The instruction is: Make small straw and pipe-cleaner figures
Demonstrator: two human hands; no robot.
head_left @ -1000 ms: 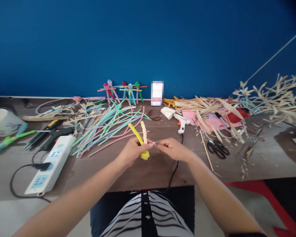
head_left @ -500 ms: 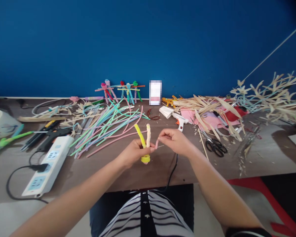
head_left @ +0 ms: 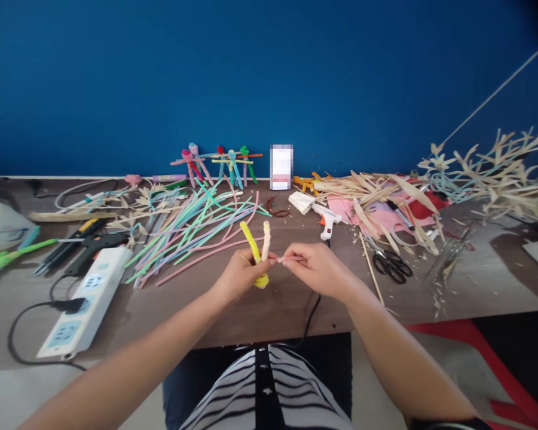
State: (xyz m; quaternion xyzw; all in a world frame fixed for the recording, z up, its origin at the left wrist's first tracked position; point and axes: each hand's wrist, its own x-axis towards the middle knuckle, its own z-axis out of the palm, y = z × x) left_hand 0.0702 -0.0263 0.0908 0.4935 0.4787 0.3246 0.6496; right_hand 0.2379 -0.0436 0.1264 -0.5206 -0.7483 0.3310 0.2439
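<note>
My left hand (head_left: 235,275) is closed around a bent pipe-cleaner piece. Its yellow arm (head_left: 250,240) and pale cream-pink arm (head_left: 266,240) stick up in a V, and yellow coils wrap its lower end (head_left: 262,282). To the right, my right hand (head_left: 314,267) pinches a thin pink pipe cleaner (head_left: 280,260), which spans the small gap between the two hands. The fingers hide where it joins the yellow piece. Both hands are just above the table, near its front edge.
Loose pastel pipe cleaners (head_left: 197,233) lie behind my left hand, with small pipe-cleaner figures (head_left: 232,161) against the wall. A white glue gun (head_left: 328,226) and black scissors (head_left: 392,266) are to the right. A power strip (head_left: 87,304) and black glue gun (head_left: 99,246) lie left.
My right hand has come slightly lower, its fingers now level with the left fingertips. The pink end, hanging down before, now runs sideways between them. The yellow piece has risen slightly.
</note>
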